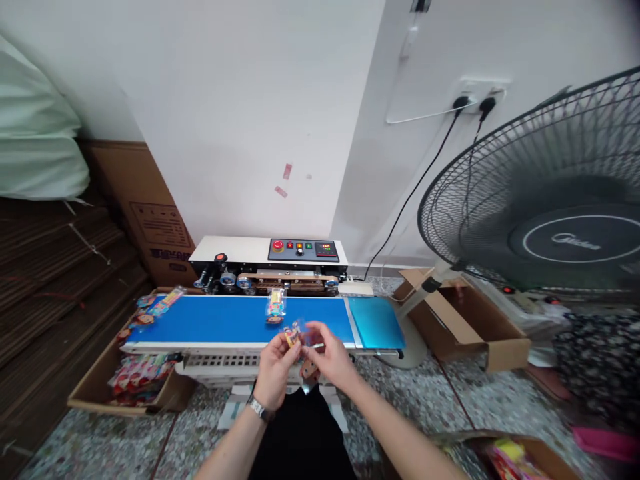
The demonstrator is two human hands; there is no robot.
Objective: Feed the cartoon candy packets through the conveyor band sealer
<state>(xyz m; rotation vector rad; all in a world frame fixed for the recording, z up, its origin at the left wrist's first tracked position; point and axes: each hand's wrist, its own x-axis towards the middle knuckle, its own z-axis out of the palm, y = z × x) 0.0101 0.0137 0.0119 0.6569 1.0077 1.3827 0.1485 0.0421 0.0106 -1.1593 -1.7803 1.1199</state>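
Note:
Both hands meet in front of the blue conveyor belt [210,320] of a band sealing machine [235,250]. My left hand [274,367] pinches a small clear plastic packet [294,337] with a yellow, printed item in it. Fingers of my right hand [330,357] are closed on the packet's other side, near its clear top edge. Below the fingers hangs a round brown, face-like printed part [309,373]; whether it belongs to the same packet I cannot tell. Another filled packet [275,307] lies on the belt by the sealing band.
Packets [167,303] lie at the belt's left end, above a cardboard box [175,393] holding several more. A large fan [530,187] stands close on the right, beside an open carton [450,320]. Another box with colourful packets [515,460] is at lower right. Stacked cardboard fills the left.

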